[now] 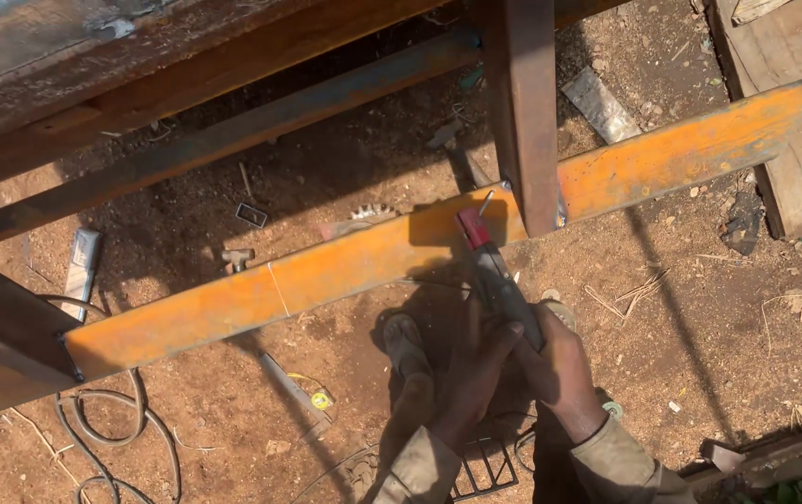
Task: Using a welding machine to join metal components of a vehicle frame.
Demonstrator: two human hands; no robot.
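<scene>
Both my hands grip a welding electrode holder [497, 280] with a red head. My right hand [560, 366] wraps its handle; my left hand [478, 369] steadies it from the left. A short electrode rod [486, 203] sticks up from the red head toward the joint where a dark upright steel post [522, 112] meets a long orange-painted steel bar [326, 266]. The bar runs slantwise from lower left to upper right above the dirt. My feet in sandals [405, 341] show below the bar.
A dark rusty frame [186, 84] spans the top left. A hammer [452, 149], metal scraps and a small T-shaped piece [237, 256] lie on the dirt. Cables [112, 420] coil at lower left. A wooden plank [793, 121] lies at the right.
</scene>
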